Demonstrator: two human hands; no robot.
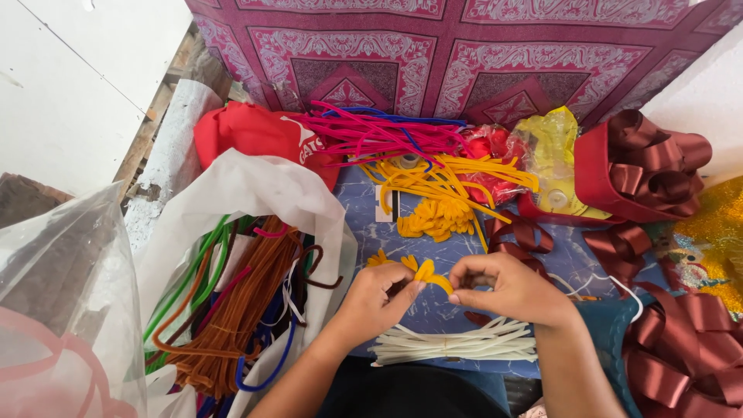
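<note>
Your left hand point(377, 298) and right hand point(507, 288) both pinch the yellow pipe cleaner point(430, 272) — it bridges your fingertips, above the white pipe cleaners point(457, 347).

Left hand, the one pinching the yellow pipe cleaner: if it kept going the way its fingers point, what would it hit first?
Most likely the right hand: the left hand points right along the yellow pipe cleaner, and their fingertips nearly meet, though depth is unclear.
</note>
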